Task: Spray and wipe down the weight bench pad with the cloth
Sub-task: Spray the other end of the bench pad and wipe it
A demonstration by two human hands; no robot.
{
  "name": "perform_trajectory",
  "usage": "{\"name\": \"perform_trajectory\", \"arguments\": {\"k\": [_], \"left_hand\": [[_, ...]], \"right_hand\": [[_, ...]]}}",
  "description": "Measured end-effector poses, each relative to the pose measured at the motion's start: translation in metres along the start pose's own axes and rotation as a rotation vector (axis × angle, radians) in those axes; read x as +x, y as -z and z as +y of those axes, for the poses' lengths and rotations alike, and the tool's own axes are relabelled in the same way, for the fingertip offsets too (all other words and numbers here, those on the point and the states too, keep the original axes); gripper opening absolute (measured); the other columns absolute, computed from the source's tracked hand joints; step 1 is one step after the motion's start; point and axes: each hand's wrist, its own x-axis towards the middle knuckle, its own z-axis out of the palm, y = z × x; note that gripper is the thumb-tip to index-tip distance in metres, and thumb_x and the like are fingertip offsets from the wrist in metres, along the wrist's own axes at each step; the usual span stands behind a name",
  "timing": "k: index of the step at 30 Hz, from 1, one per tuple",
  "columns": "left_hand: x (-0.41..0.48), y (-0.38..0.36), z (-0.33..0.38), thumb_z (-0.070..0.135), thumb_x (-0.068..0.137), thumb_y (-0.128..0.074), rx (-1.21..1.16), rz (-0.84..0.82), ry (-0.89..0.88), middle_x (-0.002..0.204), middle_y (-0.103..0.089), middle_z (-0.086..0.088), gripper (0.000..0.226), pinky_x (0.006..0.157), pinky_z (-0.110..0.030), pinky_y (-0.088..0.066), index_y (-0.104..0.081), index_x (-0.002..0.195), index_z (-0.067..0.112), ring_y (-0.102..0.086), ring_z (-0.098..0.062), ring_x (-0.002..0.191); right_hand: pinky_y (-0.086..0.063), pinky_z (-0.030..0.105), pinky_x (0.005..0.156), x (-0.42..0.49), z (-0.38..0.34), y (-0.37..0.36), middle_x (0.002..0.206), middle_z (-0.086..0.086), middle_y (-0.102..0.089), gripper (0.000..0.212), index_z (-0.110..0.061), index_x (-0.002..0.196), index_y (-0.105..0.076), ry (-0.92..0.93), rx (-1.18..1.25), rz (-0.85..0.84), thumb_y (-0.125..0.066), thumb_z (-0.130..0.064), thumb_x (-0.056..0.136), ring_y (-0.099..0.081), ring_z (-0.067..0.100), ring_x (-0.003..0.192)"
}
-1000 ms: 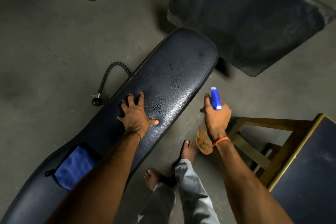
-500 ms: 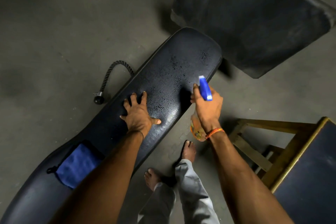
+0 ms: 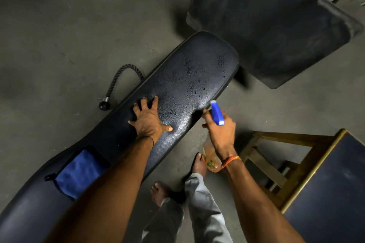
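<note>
The long black bench pad (image 3: 193, 77) runs diagonally from lower left to upper middle, with wet droplets across its far half. My left hand (image 3: 148, 120) lies flat on the pad's middle, fingers spread, holding nothing. My right hand (image 3: 221, 130) grips a spray bottle (image 3: 210, 156) with a blue trigger head and orange liquid, held just off the pad's right edge, nozzle toward the pad. A blue cloth (image 3: 79, 172) lies on the near part of the pad, partly hidden by my left forearm.
A second dark pad (image 3: 266, 25) stands at the upper right. A wooden stool (image 3: 280, 162) with a dark top sits at the right. A rope handle (image 3: 122, 85) lies on the concrete floor left of the bench. My bare feet (image 3: 199, 163) stand beside the bench.
My right hand swung the bottle left toward the pad's edge, then eased slightly back right. More droplets show on the pad. My left hand stayed flat in place.
</note>
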Motion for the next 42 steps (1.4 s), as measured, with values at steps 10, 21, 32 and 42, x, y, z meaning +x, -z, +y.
{"name": "perform_trajectory", "arguments": {"k": [10,21,32,42], "left_hand": [[-0.026,-0.027,-0.039,0.049,0.078,-0.079,-0.139,0.136,-0.175,0.169,-0.015,-0.001,0.092,0.122,-0.063,-0.018,-0.035,0.156,0.027,-0.009,-0.029,0.157],[-0.123,-0.045,-0.115,0.040,0.070,-0.090,-0.694,-0.152,-0.369,0.129,-0.065,0.014,0.076,0.107,-0.021,-0.044,-0.059,0.138,0.026,-0.061,-0.005,0.121],[-0.173,-0.069,-0.175,0.039,0.057,-0.092,-1.124,-0.035,-0.150,0.091,-0.072,0.008,0.050,0.082,-0.038,-0.056,-0.066,0.098,0.025,-0.066,-0.008,0.083],[-0.249,-0.077,-0.225,0.020,0.076,-0.088,-1.299,0.346,0.147,0.099,-0.077,-0.001,0.028,0.085,-0.025,-0.057,-0.072,0.099,0.024,-0.070,-0.009,0.092]], "right_hand": [[-0.058,0.045,0.076,-0.053,-0.008,-0.018,0.077,0.010,-0.072,0.024,-0.008,0.087,-0.066,0.098,0.205,-0.161,-0.076,-0.030,0.091,-0.072,0.022,0.071],[-0.055,0.028,0.067,-0.111,-0.074,-0.049,0.097,0.016,-0.073,0.012,-0.030,0.102,-0.071,0.007,0.512,-0.386,-0.070,-0.019,0.096,-0.066,0.024,0.076],[-0.053,0.037,0.104,-0.154,-0.067,-0.095,0.123,0.016,-0.072,0.035,-0.021,0.123,-0.071,0.050,0.412,-0.663,-0.079,-0.021,0.088,-0.070,0.024,0.109],[-0.051,0.015,0.090,-0.183,-0.027,-0.109,0.118,0.017,-0.070,0.040,0.001,0.125,-0.061,0.135,0.139,-0.983,-0.074,0.001,0.087,-0.067,0.007,0.101]]}}
